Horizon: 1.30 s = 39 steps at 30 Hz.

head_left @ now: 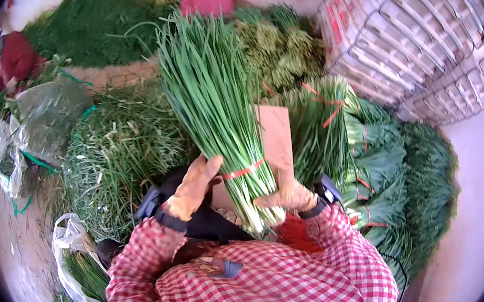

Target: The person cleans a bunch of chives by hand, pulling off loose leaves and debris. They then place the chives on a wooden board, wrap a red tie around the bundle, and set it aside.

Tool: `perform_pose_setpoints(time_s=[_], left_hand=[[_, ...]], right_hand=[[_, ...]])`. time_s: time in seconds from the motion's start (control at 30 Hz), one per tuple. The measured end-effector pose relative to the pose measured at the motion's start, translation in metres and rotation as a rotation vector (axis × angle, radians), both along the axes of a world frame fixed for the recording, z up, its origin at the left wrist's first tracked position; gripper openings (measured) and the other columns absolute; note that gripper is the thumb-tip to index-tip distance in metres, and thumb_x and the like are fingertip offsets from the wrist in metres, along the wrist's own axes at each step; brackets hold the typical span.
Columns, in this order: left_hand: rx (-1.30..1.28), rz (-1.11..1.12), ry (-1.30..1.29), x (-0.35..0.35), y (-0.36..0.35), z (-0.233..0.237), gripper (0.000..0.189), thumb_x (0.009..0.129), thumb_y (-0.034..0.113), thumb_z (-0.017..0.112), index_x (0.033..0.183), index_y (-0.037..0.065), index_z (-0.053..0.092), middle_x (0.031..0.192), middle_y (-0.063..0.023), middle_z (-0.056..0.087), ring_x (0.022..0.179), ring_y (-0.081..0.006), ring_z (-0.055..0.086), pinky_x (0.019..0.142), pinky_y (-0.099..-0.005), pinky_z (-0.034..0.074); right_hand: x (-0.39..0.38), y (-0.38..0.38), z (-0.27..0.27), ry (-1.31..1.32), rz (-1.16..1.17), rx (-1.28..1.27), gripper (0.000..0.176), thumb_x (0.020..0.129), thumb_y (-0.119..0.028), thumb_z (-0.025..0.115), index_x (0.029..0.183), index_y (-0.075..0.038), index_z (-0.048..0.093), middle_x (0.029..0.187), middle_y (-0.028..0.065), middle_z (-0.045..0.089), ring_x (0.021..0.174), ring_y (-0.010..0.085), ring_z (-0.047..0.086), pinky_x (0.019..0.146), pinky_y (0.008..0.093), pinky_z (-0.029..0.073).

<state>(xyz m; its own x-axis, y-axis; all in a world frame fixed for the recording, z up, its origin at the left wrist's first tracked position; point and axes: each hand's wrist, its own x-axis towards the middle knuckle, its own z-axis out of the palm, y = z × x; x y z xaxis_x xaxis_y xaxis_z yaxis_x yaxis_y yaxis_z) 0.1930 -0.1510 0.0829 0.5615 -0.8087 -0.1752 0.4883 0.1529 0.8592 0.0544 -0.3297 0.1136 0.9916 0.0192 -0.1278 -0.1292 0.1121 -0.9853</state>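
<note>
A large bundle of long green leafy stalks (208, 89) lies across my lap, its pale stem ends toward me and its leaf tips pointing away. A red band (244, 170) circles it near the stems. My left hand (195, 183), in a soiled glove, is at the bundle's left side beside the band, its fingers mostly closed against the stalks. On the right, my right hand (287, 193) grips the pale stem ends, thumb across them. A flat tan board (276, 135) shows behind the bundle.
Banded green bundles (378, 171) are stacked at the right. Loose greens (126, 152) heap at the left, near plastic bags (71, 254). Another green pile (96, 27) lies at the back. Metal racks (401, 25) stand back right. A person in red (17, 57) is far left.
</note>
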Motion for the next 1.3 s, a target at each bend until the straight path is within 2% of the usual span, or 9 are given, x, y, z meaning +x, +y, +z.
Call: perform_pose_setpoints(time_s=[0.2, 0.33, 0.5, 0.73, 0.83, 0.97, 1.1, 1.17, 1.3], left_hand=[[-0.438, 0.437, 0.422, 0.022, -0.025, -0.003, 0.033, 0.089, 0.02, 0.06, 0.115, 0.0, 0.058, 0.106, -0.0105, 0.065, 0.092, -0.0222, 0.064, 0.086, -0.0353, 0.052], [-0.599, 0.324, 0.557, 0.015, -0.016, -0.013, 0.035, 0.09, 0.016, 0.055, 0.122, 0.001, 0.053, 0.113, -0.013, 0.063, 0.097, -0.0274, 0.063, 0.089, -0.0425, 0.052], [-0.411, 0.544, 0.405, 0.017, -0.026, -0.073, 0.034, 0.088, 0.013, 0.056, 0.118, -0.001, 0.055, 0.109, -0.0125, 0.064, 0.094, -0.0272, 0.064, 0.086, -0.0416, 0.052], [-0.489, 0.532, 0.434, 0.004, -0.023, -0.008, 0.03, 0.089, 0.008, 0.054, 0.117, -0.001, 0.056, 0.108, -0.0123, 0.064, 0.091, -0.0256, 0.065, 0.082, -0.0387, 0.053], [-0.362, 0.558, 0.476, 0.005, -0.036, 0.015, 0.027, 0.091, 0.009, 0.055, 0.116, -0.001, 0.056, 0.105, -0.0126, 0.064, 0.09, -0.0245, 0.065, 0.077, -0.0376, 0.055], [-0.146, 0.212, 0.381, 0.022, -0.056, 0.048, 0.031, 0.084, 0.018, 0.069, 0.108, 0.0, 0.061, 0.099, -0.0062, 0.066, 0.081, -0.0166, 0.064, 0.075, -0.0319, 0.054], [-0.44, 0.058, -0.136, 0.058, -0.012, 0.04, 0.049, 0.092, 0.031, 0.052, 0.132, 0.003, 0.047, 0.135, -0.013, 0.05, 0.124, -0.0178, 0.046, 0.099, -0.0337, 0.04], [-0.073, 0.174, -0.32, 0.061, 0.011, 0.058, 0.047, 0.094, 0.041, 0.046, 0.116, 0.002, 0.059, 0.12, -0.0117, 0.061, 0.109, -0.0221, 0.058, 0.092, -0.0333, 0.044], [-0.219, -0.535, -0.145, 0.046, 0.051, 0.04, 0.047, 0.091, 0.042, 0.053, 0.098, -0.002, 0.067, 0.1, -0.0124, 0.068, 0.093, -0.0221, 0.063, 0.082, -0.0326, 0.046]], right_hand=[[-0.017, 0.007, -0.042, -0.104, 0.024, -0.185, 0.101, 0.06, -0.015, 0.086, 0.142, 0.0, 0.029, 0.13, 0.0076, 0.049, 0.121, 0.0188, 0.043, 0.104, 0.0329, 0.033], [-0.027, 0.004, -0.077, 0.157, 0.043, 0.027, 0.099, 0.061, -0.015, 0.087, 0.142, -0.002, 0.031, 0.133, 0.0067, 0.048, 0.122, 0.0185, 0.043, 0.105, 0.0345, 0.032], [-0.04, 0.005, -0.12, 0.286, 0.028, 0.087, 0.098, 0.062, -0.009, 0.084, 0.144, -0.003, 0.029, 0.14, 0.0081, 0.039, 0.127, 0.0193, 0.036, 0.103, 0.0345, 0.035], [-0.037, -0.005, -0.098, 0.161, 0.191, 0.313, 0.108, 0.066, -0.018, 0.082, 0.148, -0.004, 0.013, 0.147, 0.0119, 0.029, 0.134, 0.0238, 0.032, 0.107, 0.0385, 0.032], [-0.019, 0.032, -0.053, 0.028, -0.125, 0.031, 0.107, 0.062, -0.012, 0.085, 0.145, -0.003, 0.019, 0.135, 0.0101, 0.041, 0.121, 0.021, 0.043, 0.101, 0.0359, 0.038], [-0.012, 0.038, -0.048, 0.158, -0.224, 0.217, 0.07, 0.067, -0.01, 0.084, 0.126, -0.001, 0.047, 0.108, 0.005, 0.062, 0.099, 0.0147, 0.057, 0.089, 0.0304, 0.048], [-0.014, 0.015, -0.037, 0.059, -0.14, 0.746, 0.089, 0.061, -0.036, 0.084, 0.131, 0.002, 0.043, 0.119, 0.0158, 0.057, 0.103, 0.0293, 0.061, 0.084, 0.0414, 0.054], [-0.022, 0.005, -0.054, 0.067, -0.148, 0.934, 0.098, 0.061, -0.041, 0.083, 0.135, 0.003, 0.036, 0.129, 0.0165, 0.05, 0.109, 0.0307, 0.057, 0.086, 0.0443, 0.054], [-0.029, 0.002, -0.063, 0.027, -0.116, 0.964, 0.09, 0.066, -0.039, 0.08, 0.134, 0.003, 0.038, 0.127, 0.0152, 0.052, 0.108, 0.028, 0.058, 0.087, 0.0407, 0.053]])
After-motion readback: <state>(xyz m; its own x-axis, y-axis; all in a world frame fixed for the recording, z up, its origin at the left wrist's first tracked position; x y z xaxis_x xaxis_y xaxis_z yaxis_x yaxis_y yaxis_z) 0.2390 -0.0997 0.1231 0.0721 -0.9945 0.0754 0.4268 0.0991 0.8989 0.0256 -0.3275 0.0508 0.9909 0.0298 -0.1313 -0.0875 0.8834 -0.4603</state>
